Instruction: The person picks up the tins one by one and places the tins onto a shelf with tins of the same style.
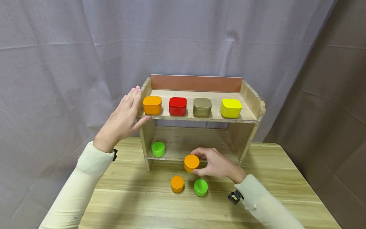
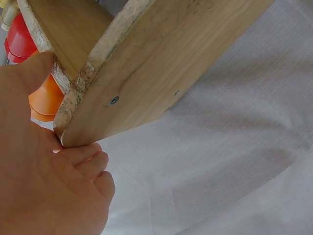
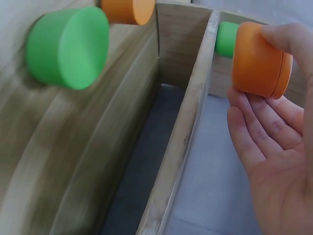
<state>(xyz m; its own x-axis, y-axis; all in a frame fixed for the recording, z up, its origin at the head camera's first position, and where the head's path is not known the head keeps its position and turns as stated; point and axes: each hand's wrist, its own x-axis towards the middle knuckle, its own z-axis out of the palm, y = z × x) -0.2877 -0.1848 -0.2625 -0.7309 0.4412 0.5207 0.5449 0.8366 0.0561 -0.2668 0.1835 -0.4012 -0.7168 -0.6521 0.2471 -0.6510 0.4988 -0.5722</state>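
My left hand holds the front left corner of a two-tier wooden shelf. Its thumb lies on the upper board's front edge, and its fingers rest against the side panel. Between thumb and fingers, my right hand pinches a round orange container by its sides, in front of the lower board's edge. On that board, at the left end, sits a round green container. Another orange container and a second green container stand on the table below the right hand.
Along the upper board stand square-ish containers in orange, red, bronze and yellow. A brown strip backs the shelf. Grey curtain hangs behind the wooden table.
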